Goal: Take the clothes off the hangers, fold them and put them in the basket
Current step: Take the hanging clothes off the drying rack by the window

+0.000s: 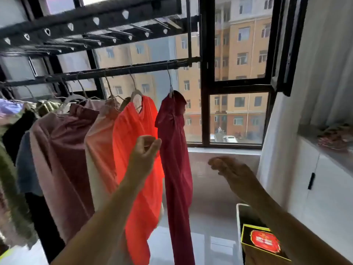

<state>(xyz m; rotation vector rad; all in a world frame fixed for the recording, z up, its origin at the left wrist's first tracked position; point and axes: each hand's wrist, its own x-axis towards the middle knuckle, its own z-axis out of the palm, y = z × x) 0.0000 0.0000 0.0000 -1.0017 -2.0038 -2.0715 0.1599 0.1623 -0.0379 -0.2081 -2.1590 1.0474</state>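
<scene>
Both hands flank crimson garment.

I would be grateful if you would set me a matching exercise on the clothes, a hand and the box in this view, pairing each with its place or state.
Things:
1. dark red garment
2. orange garment
3. right hand
4. box with a red emblem

Places or states:
A. lower right corner of the view
B. fingers extended, holding nothing
C. last on the rail, at its right end
D. second from the right end, behind the left hand

Pairs: 1-C; 2-D; 3-B; 4-A.
</scene>
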